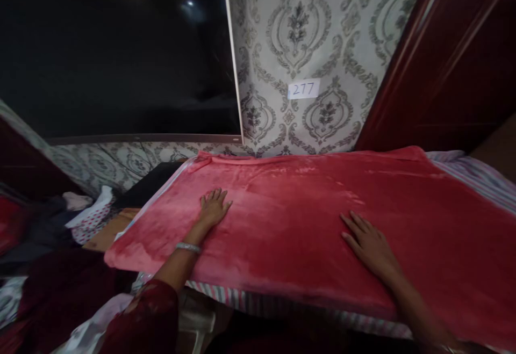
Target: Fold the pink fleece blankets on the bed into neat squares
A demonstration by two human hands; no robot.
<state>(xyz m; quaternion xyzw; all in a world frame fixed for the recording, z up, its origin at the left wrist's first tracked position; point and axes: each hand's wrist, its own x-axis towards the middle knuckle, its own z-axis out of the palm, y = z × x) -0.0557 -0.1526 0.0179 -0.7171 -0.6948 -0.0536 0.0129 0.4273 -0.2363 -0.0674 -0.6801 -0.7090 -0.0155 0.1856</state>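
Note:
A red plush blanket (282, 225) lies spread over a table-like surface, its nap lighter on the left and darker on the right. On its left part my left hand (213, 207) rests palm down with the fingers apart. My right hand (368, 244) lies on the right part of the blanket, fingers stretched out and slightly spread. Neither hand grips anything. Beneath the blanket a striped cloth (258, 301) shows along the front edge and at the far right corner. Small creases run across the blanket near the back.
A large dark television screen (133, 58) hangs at the back left. Patterned wallpaper carries a paper label (303, 89) reading 277. Dark red wooden panelling (439, 69) stands at the right. Piled clothes (91, 219) lie at the left, and a pale stool (196, 319) is below the front edge.

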